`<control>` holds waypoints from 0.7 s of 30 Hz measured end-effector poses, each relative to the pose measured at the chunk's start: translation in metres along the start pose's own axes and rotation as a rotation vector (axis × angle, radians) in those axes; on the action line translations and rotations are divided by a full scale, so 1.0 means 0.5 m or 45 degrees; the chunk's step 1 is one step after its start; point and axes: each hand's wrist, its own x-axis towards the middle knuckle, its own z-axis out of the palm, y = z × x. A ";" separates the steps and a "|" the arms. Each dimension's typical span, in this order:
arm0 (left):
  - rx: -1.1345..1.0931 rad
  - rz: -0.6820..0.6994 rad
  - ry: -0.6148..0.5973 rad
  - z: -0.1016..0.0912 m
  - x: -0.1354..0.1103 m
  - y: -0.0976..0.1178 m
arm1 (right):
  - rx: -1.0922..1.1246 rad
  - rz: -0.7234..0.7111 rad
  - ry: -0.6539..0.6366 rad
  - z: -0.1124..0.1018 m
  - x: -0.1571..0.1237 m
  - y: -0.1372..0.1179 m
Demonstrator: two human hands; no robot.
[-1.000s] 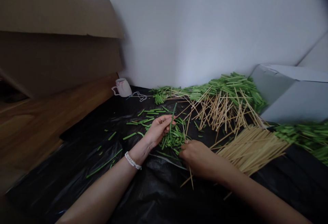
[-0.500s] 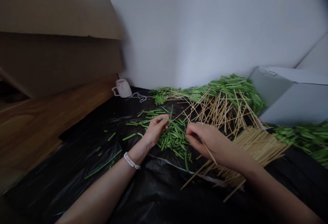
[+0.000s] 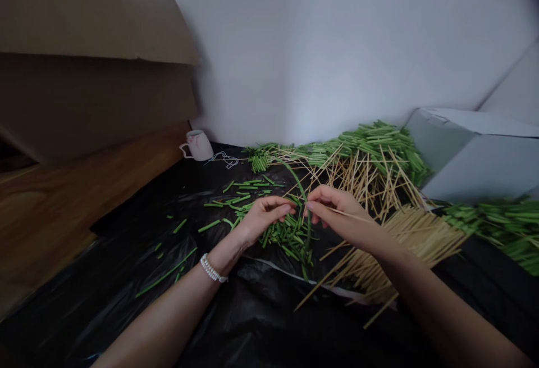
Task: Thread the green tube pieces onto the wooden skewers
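Observation:
My left hand, with a pearl bracelet on the wrist, pinches a long curved green stem above a small heap of cut green pieces. My right hand is closed on a thin wooden stick whose tip meets the left fingers and the stem. Both hands hover close together over the black plastic sheet.
A bundle of bare wooden sticks lies right of my hands, with scattered sticks and green-covered ones behind. A white box stands at right, a mug at the back left, cardboard boxes and a wooden surface at left.
My right hand lifted a stick from the sheet and brought it up to my left hand. My left hand now holds a long green stem against the stick's tip.

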 end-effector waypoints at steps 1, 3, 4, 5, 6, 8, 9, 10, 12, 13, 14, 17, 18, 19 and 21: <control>0.035 -0.007 -0.076 0.003 -0.004 0.004 | 0.044 0.015 0.022 0.001 0.001 0.002; 0.090 -0.035 -0.205 0.009 -0.011 0.009 | 0.099 0.020 0.057 0.002 0.003 0.005; 0.109 -0.049 -0.242 0.011 -0.013 0.009 | 0.114 0.016 0.071 0.003 0.004 0.007; 0.126 -0.062 -0.263 0.013 -0.015 0.008 | 0.125 0.011 0.080 0.004 0.004 0.007; 0.139 -0.070 -0.272 0.014 -0.015 0.007 | 0.134 0.003 0.080 0.005 0.005 0.007; 0.166 -0.066 -0.285 0.016 -0.016 0.005 | 0.146 -0.010 0.066 0.007 0.004 0.006; 0.178 -0.058 -0.293 0.017 -0.015 0.004 | 0.149 -0.011 0.065 0.008 0.004 0.004; 0.188 -0.049 -0.300 0.017 -0.015 0.005 | 0.150 -0.010 0.069 0.009 0.003 0.001; 0.202 -0.034 -0.307 0.018 -0.015 0.007 | 0.136 -0.012 0.077 0.009 0.002 -0.004; 0.204 -0.028 -0.309 0.018 -0.015 0.008 | 0.111 -0.018 0.075 0.008 0.001 -0.007; 0.201 -0.023 -0.313 0.018 -0.015 0.008 | 0.072 -0.025 0.064 0.007 0.001 -0.009; 0.122 -0.048 -0.292 0.015 -0.012 0.004 | -0.076 -0.033 0.051 0.001 -0.001 -0.012; 0.042 -0.074 -0.254 0.013 -0.010 0.001 | -0.114 -0.031 0.064 0.000 -0.001 -0.011; -0.072 -0.103 -0.196 0.010 -0.008 -0.002 | -0.143 -0.034 0.074 -0.001 -0.001 -0.010; -0.363 -0.158 -0.071 0.004 -0.003 -0.006 | -0.178 -0.066 0.062 0.000 -0.001 -0.006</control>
